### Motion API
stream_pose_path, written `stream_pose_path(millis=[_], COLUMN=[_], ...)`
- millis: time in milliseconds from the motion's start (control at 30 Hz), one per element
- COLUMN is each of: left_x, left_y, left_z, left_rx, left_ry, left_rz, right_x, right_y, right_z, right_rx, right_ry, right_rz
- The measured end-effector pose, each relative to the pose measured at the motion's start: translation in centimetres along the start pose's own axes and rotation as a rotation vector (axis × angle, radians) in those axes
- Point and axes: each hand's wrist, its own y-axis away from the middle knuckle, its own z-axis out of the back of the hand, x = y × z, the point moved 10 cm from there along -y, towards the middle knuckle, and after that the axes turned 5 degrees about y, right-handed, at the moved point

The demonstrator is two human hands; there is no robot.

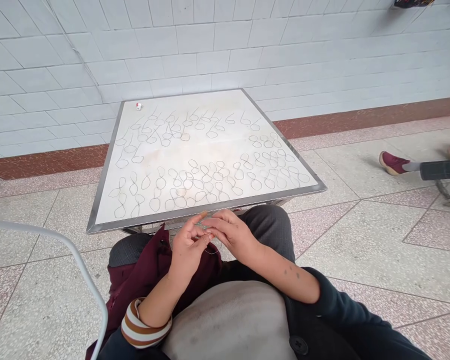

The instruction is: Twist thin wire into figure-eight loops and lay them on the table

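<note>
Over my lap, just short of the table's near edge, my left hand (189,245) and my right hand (230,232) meet at the fingertips. Both pinch a thin wire loop (212,253), whose curve shows below the fingers; the part between the fingertips is hidden. On the white table (165,155) in front lie many bent wire pieces. Figure-eight wire loops (155,204) cover the near side, and more twisted loops (273,159) are grouped at the right. Along the far side lie single wire loops with straight tails (212,134).
A small white and red object (139,106) sits at the table's far left corner. The grey metal edging (210,206) runs close to my knees. A pale curved tube (78,270) rises at my left. To the right, a person's maroon shoe (393,163) rests on the floor.
</note>
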Motion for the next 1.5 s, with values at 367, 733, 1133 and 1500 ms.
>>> stream_pose_path(millis=[367,733,1133,1500], left_x=[0.6,0.3,0.4,-0.4], left_y=[-0.2,0.3,0.4,0.3], left_z=[0.0,-0.3,-0.6,0.1], left_rx=[0.011,0.000,0.020,-0.001], left_ry=[-0.062,-0.007,-0.044,0.010], left_rz=[-0.011,-0.055,-0.005,-0.034], right_x=[-0.5,0.5,1.4,-1.9], right_y=[0.1,-0.6,-0.8,-0.1], right_z=[-1.2,-1.3,-1.7,-1.1], right_rx=[0.021,0.044,0.217,0.135], right_ry=[0.090,0.076,0.046,-0.186], right_rz=[-0.068,0.011,0.168,-0.138])
